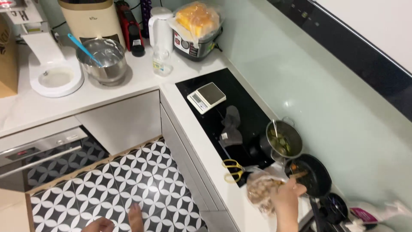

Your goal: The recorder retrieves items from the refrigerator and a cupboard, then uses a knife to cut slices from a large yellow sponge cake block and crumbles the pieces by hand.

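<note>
Low at lower right, the right hand (286, 198) grips a clear bag of pale food (260, 191) beside the black frying pan (312, 175), where plastic could sag onto hot metal, while the left hand (99, 224) hangs loose, holding nothing.

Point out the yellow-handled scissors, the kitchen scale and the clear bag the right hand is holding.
yellow-handled scissors (233, 169): head view, on the yellow handle loops.
kitchen scale (207, 97): head view, on the middle of its body, between platform and display.
clear bag (259, 190): head view, on the bulging plastic left of the right hand (286, 195).

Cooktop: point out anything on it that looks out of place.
A kitchen scale and a crumpled grey cloth lie on the black cooktop glass, near the steel pot and dark pan; yellow-handled scissors rest at its front edge.
</note>
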